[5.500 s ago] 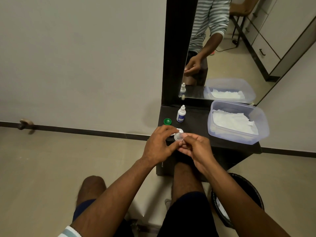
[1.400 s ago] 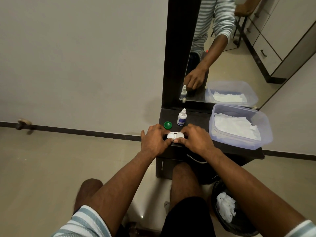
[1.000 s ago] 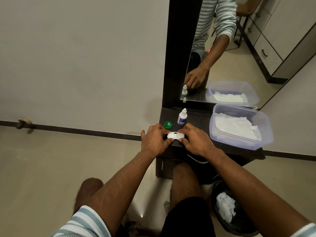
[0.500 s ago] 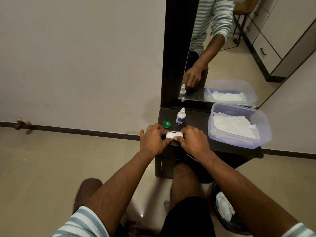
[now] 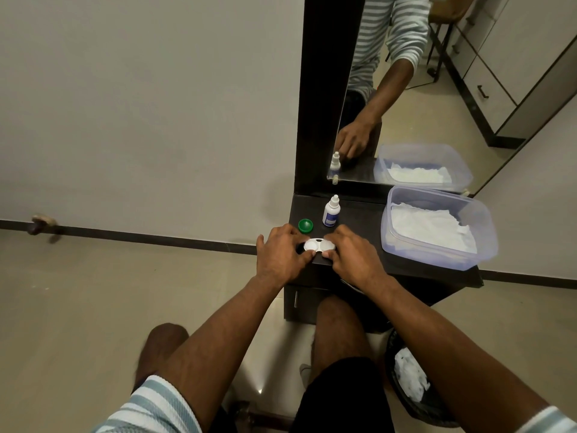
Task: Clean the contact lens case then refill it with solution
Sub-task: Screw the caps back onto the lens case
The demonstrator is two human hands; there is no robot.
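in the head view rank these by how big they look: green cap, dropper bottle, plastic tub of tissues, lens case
1. plastic tub of tissues
2. dropper bottle
3. lens case, partly covered by both hands, so its rank against the bottle is unsure
4. green cap
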